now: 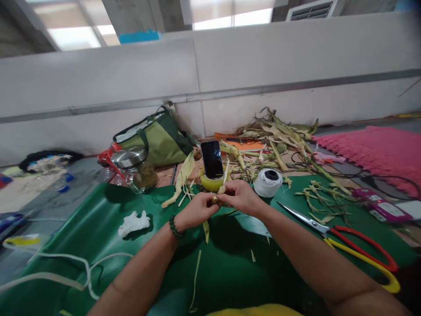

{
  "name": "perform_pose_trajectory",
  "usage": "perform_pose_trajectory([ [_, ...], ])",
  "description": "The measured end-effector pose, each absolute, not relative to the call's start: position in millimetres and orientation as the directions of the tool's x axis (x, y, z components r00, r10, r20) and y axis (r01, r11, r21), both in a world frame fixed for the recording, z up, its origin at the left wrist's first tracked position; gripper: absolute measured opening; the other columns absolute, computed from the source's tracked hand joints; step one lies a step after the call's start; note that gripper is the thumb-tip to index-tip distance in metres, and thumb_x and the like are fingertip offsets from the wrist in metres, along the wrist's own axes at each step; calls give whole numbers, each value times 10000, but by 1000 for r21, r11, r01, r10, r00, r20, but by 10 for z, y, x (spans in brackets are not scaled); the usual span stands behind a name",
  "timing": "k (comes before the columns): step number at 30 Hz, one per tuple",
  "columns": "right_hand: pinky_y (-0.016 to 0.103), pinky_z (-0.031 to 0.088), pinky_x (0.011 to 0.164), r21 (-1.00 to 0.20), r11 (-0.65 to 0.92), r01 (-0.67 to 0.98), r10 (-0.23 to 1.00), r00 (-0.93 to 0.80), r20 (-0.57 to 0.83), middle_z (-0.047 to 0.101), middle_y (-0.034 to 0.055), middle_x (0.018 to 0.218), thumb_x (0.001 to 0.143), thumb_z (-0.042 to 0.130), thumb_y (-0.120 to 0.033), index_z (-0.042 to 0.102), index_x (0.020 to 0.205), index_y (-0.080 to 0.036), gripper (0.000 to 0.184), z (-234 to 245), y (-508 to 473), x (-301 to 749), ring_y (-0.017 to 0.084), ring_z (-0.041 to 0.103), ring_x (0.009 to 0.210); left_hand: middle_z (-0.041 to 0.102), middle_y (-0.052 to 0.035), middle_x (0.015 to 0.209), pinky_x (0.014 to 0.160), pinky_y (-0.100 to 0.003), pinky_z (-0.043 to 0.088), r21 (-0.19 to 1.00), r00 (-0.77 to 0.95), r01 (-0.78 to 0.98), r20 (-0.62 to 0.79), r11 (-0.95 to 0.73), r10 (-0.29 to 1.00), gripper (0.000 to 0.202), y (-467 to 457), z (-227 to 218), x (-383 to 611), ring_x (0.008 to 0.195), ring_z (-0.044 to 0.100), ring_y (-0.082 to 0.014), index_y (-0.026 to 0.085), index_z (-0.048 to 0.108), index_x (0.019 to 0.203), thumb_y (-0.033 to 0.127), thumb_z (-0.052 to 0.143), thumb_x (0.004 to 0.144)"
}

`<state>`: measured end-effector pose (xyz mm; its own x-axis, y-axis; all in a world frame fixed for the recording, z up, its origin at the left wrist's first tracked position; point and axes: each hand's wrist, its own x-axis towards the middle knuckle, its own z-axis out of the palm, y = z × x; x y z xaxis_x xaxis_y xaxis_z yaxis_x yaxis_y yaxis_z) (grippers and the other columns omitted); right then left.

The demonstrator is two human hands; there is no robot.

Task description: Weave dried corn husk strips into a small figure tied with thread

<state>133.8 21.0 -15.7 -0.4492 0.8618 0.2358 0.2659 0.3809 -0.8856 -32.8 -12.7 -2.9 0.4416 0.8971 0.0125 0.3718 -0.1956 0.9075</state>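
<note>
Green mat [98, 228] underlies both hands: left hand [196, 210] and right hand [240, 197] pinch a small husk piece [215, 200] together, shaping barely begun; many husks [276, 131] lie unused.

A green mat [98, 219] covers the table, with a crumpled white tissue [133, 222] on its left part and scissors [345, 239] with red and yellow handles on its right. At the far edge a dark phone [212, 159] leans upright on a yellow tape roll [210, 183], a spool of white thread [268, 182] just beside it. Behind lie a green bag [158, 138], a glass jar with a metal lid [131, 169], a heap of dry husks [276, 131] and a pink knitted cloth [378, 149].
</note>
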Motion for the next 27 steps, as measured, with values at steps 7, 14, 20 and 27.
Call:
perform_pose_trajectory([
  [7, 194, 301, 444, -937, 282, 206, 846, -514, 141, 506, -29, 471, 673, 646, -261, 595, 513, -132, 212, -164, 258, 1368, 74, 421, 474, 493, 13, 547, 508, -223, 319, 925, 429, 368, -78, -95, 900, 219, -122, -41, -327, 536, 405, -107, 134, 594, 637, 324, 601, 745],
  [14, 199, 316, 459, -937, 277, 214, 834, -538, 123, 531, -18, 493, 719, 650, -350, 625, 535, -128, 290, -101, 269, 1383, 81, 442, 496, 492, 25, 562, 526, -226, 313, 944, 414, 328, -118, -27, 903, 161, -120, -41, -320, 540, 396, -96, 138, 593, 650, 286, 637, 699],
  [20, 205, 385, 490, -903, 332, 271, 774, -626, 96, 613, -14, 610, 676, 714, -369, 695, 844, -158, 270, 59, 307, 1569, 111, 536, 567, 510, 24, 554, 530, -228, 318, 984, 382, 152, -141, 88, 913, 331, -55, -19, -390, 527, 425, -87, 135, 611, 662, 444, 727, 641],
  [27, 235, 469, 531, -969, 247, -4, 780, -592, 201, 649, 18, 647, 692, 720, -379, 701, 728, -155, 227, 58, 273, 1532, 113, 572, 563, 513, 28, 551, 527, -227, 305, 987, 341, 139, -121, 78, 932, 305, -39, -15, -418, 520, 422, -78, 127, 622, 649, 408, 740, 625],
])
